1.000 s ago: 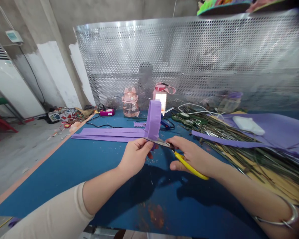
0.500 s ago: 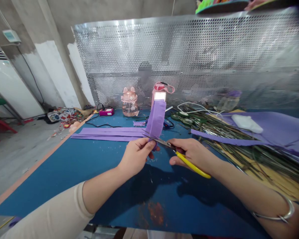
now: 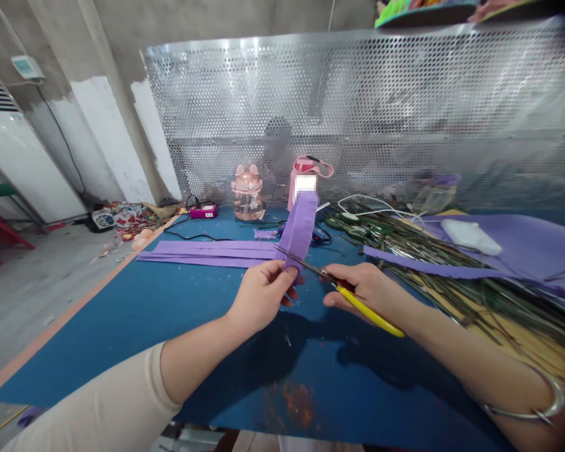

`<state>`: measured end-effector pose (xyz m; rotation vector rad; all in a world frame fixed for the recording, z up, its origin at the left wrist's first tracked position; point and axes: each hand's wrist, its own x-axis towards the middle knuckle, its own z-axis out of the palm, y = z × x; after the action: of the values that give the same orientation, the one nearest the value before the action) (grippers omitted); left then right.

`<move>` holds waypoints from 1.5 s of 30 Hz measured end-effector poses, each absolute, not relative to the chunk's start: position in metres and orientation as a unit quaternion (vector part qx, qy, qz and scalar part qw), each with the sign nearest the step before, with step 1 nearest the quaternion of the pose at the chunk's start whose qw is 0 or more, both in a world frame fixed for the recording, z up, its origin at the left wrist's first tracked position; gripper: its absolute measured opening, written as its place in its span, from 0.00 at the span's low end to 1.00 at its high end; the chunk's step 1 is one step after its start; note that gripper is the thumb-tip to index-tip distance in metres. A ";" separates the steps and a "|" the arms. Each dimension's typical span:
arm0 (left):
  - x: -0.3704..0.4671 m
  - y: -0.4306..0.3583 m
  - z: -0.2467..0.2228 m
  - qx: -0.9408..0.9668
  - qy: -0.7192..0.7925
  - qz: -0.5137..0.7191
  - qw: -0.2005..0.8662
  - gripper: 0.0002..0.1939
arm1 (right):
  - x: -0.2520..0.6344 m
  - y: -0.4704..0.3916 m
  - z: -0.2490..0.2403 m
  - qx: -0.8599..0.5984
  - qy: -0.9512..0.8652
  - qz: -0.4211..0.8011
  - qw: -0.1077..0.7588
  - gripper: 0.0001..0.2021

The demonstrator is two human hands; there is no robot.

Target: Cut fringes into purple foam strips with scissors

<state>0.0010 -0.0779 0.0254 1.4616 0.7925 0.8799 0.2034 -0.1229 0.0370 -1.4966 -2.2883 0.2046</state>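
Note:
My left hand (image 3: 262, 294) pinches the lower end of a purple strip (image 3: 302, 227), which stands up in a curve above the fingers. My right hand (image 3: 370, 290) holds scissors with yellow handles (image 3: 370, 312). Their blades point left and lie across the strip, just above my left thumb. Flat purple strips (image 3: 207, 252) lie on the blue table behind my left hand. Another narrow purple strip (image 3: 433, 269) rests on green stems to the right of my right hand.
Behind the hands stand a clear pink-lidded jar (image 3: 248, 196) and a pink bottle (image 3: 294, 188). A magenta power socket (image 3: 203, 211) sits left of them. Green stems (image 3: 456, 295), purple sheet (image 3: 537, 242) and a white packet (image 3: 471, 236) cover the right side. A perforated metal panel (image 3: 216, 113) rises behind.
The scissor blades have tilted a little and sit slightly apart from my left fingertips now. The view has shifted slightly, and both hands keep their hold.

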 end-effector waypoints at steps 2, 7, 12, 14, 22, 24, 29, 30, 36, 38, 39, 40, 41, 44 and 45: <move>0.001 -0.076 0.024 0.624 0.341 0.376 0.594 0.13 | 0.203 -0.123 0.037 -0.547 -0.811 0.089 0.187 0.22; 0.000 -0.071 0.022 0.596 0.351 0.401 0.601 0.13 | 0.201 -0.123 0.039 -0.552 -0.799 0.166 0.170 0.18; 0.000 -0.070 0.024 0.594 0.350 0.418 0.592 0.14 | 0.199 -0.125 0.042 -0.548 -0.804 0.172 0.153 0.16; 0.000 -0.071 0.024 0.606 0.347 0.408 0.588 0.14 | 0.198 -0.126 0.042 -0.546 -0.808 0.164 0.150 0.16; -0.002 -0.074 0.026 0.633 0.336 0.396 0.575 0.15 | 0.198 -0.127 0.043 -0.541 -0.812 0.152 0.158 0.15; -0.002 -0.074 0.028 0.636 0.334 0.392 0.574 0.14 | 0.199 -0.127 0.043 -0.535 -0.816 0.149 0.164 0.15; -0.001 -0.077 0.030 0.636 0.334 0.387 0.578 0.14 | 0.203 -0.125 0.041 -0.522 -0.825 0.130 0.174 0.17; -0.001 -0.077 0.030 0.636 0.334 0.387 0.578 0.15 | 0.203 -0.125 0.041 -0.518 -0.827 0.127 0.176 0.17; -0.001 -0.076 0.030 0.636 0.334 0.387 0.578 0.15 | 0.205 -0.123 0.038 -0.513 -0.832 0.114 0.178 0.19; -0.001 -0.075 0.029 0.634 0.334 0.388 0.579 0.14 | 0.205 -0.123 0.039 -0.513 -0.833 0.108 0.175 0.19; -0.001 -0.075 0.029 0.634 0.334 0.388 0.580 0.14 | 0.204 -0.123 0.039 -0.513 -0.834 0.105 0.173 0.19; -0.001 -0.075 0.028 0.634 0.334 0.388 0.580 0.14 | 0.204 -0.123 0.039 -0.515 -0.834 0.101 0.171 0.19; -0.001 -0.075 0.027 0.633 0.336 0.386 0.580 0.14 | 0.204 -0.123 0.039 -0.517 -0.834 0.096 0.167 0.20; -0.001 -0.074 0.026 0.633 0.346 0.378 0.580 0.13 | 0.203 -0.123 0.039 -0.518 -0.836 0.086 0.159 0.20; -0.001 -0.074 0.026 0.633 0.351 0.373 0.581 0.13 | 0.203 -0.123 0.039 -0.517 -0.837 0.085 0.158 0.20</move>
<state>-0.0009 -0.0739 0.0256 1.4792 0.8204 0.8717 0.2032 -0.1225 0.0390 -1.4777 -2.3938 0.2427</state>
